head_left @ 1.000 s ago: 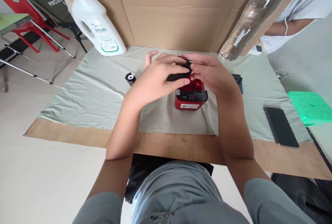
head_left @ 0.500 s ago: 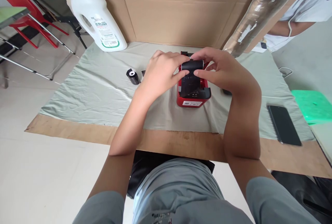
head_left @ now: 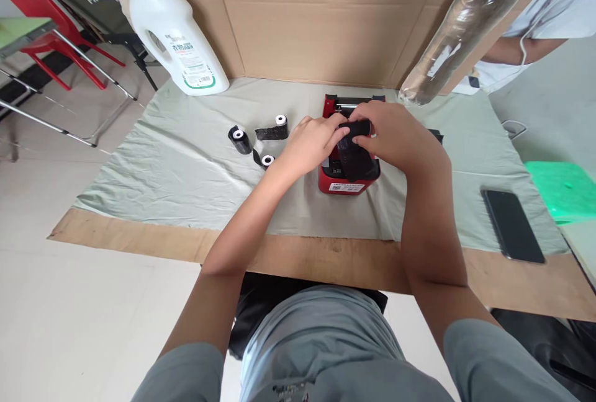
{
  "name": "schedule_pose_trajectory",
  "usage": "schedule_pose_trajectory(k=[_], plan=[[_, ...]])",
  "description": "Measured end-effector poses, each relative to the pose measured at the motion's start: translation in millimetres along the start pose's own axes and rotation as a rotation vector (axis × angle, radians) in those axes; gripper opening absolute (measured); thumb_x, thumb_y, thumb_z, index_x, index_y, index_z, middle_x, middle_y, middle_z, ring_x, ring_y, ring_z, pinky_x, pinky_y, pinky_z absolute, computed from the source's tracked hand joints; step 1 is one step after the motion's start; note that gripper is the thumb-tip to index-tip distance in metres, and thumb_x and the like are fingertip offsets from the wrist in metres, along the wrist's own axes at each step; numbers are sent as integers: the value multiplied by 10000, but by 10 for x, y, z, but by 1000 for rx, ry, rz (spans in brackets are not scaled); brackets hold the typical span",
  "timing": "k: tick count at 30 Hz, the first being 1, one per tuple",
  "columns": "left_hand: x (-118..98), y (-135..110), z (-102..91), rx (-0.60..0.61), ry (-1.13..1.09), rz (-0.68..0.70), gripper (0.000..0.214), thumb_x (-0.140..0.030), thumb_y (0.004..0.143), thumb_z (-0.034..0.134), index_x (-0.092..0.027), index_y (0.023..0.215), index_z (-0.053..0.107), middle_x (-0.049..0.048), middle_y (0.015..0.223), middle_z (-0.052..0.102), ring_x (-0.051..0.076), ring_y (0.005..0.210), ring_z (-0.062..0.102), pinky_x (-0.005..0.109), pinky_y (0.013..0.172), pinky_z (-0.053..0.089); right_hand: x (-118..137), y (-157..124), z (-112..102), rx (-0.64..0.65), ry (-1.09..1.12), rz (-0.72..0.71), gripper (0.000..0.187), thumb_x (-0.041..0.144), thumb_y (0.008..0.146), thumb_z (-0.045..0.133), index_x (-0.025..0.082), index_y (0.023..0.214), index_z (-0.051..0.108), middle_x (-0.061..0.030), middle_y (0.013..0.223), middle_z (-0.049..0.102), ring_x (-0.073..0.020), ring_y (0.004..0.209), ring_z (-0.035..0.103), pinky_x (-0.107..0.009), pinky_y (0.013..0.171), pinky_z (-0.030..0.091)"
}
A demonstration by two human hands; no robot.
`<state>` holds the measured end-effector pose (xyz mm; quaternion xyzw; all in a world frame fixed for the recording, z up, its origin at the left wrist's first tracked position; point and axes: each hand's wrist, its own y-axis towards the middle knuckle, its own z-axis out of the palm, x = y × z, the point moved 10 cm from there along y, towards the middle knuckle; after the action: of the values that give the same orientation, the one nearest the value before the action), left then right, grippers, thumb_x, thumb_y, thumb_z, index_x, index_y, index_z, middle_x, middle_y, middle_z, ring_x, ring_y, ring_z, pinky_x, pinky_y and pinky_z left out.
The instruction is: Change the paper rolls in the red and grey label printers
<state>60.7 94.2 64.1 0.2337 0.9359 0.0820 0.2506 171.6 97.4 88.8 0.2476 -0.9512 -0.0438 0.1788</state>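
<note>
A roll of black paper (head_left: 356,128) is held level between both hands, over a small red printer (head_left: 344,188) that stands on the cloth. My left hand (head_left: 313,140) grips the roll's left end with thumb and fingers. At the right end, my right hand (head_left: 388,132) is closed on it the same way. A loose black tail drops from the roll over the printer's front. The fingers hide part of the printer's inside. Left of my left hand are smaller black rolls with white cores: one upright (head_left: 240,141), one partly unwound (head_left: 274,132), one by my forearm (head_left: 267,160).
A white detergent bottle (head_left: 189,48) stands at the back left, before a cardboard wall (head_left: 316,36). A clear bottle (head_left: 459,33) leans at the back right. A phone (head_left: 512,224) lies near the right front edge. Another person's arm (head_left: 507,49) shows beyond the wall.
Both hands have shifted nearer to me with the black roll, and the left one also rightward. More of the printer's back and the loose rolls at left now show. The hanging tail has swung right.
</note>
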Motion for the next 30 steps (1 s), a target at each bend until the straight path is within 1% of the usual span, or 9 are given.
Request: schedule_pose_trajectory(k=[4,6,8,11,13,16,22,25,30], plan=[[-26,-26,-89,-31,-32,27,305,-362,1058,460,-224,1259,643,82,1215,751,272,1147,684,392,1001,475,-152,0,79,15,-47,91,255,238,857,664,263,1099,738,-86,1120,765,-362,1067,652,-450,806,496],[-67,-57,-149,-22,-22,55,306,-402,1047,480,-228,1198,682,83,1213,746,281,1155,672,399,985,480,-208,21,146,51,-82,121,240,223,845,666,245,1067,755,-93,1115,770,-354,1054,659,-430,789,485],[-133,-106,-125,78,-16,95,333,-482,1016,534,-240,1154,717,72,1162,753,284,1110,683,393,944,490,-241,52,227,107,-114,145,256,204,839,655,236,1067,769,-95,1107,776,-339,1029,673,-417,781,482],[-256,-236,28,317,-19,150,423,-610,907,669,-279,1158,750,40,1138,758,266,1004,710,346,817,498,-239,94,352,194,-163,168,294,189,853,619,225,1094,784,-101,1097,784,-326,1005,689,-405,762,480],[-332,-311,88,387,19,160,430,-619,880,705,-298,1159,765,31,1170,754,253,964,717,330,751,484,-221,115,427,229,-185,178,322,186,860,604,217,1122,789,-113,1124,785,-332,1022,691,-402,752,481],[-453,-362,129,369,147,159,345,-527,944,674,-284,1168,774,53,1208,741,257,1000,718,338,763,485,-179,143,525,247,-202,166,320,191,861,603,209,1117,794,-137,1114,784,-342,1046,680,-398,750,484],[-639,-384,265,310,428,114,289,-317,1002,648,-165,1237,722,129,1261,708,279,1165,683,376,959,475,-233,195,709,329,-244,197,251,123,858,562,201,977,768,-133,1036,765,-298,1010,659,-348,695,432],[-697,-380,309,293,484,111,258,-214,1008,616,-141,1234,715,134,1256,710,266,1163,678,364,944,465,-262,218,767,372,-267,221,234,133,882,558,190,976,765,-148,1070,750,-301,1066,646,-346,721,424],[-755,-398,303,317,505,127,242,-59,975,563,-137,1063,774,127,1144,748,248,1096,699,348,890,450,-274,233,777,396,-238,209,236,160,880,593,184,1019,782,-163,1041,745,-316,1116,629,-345,752,431]])
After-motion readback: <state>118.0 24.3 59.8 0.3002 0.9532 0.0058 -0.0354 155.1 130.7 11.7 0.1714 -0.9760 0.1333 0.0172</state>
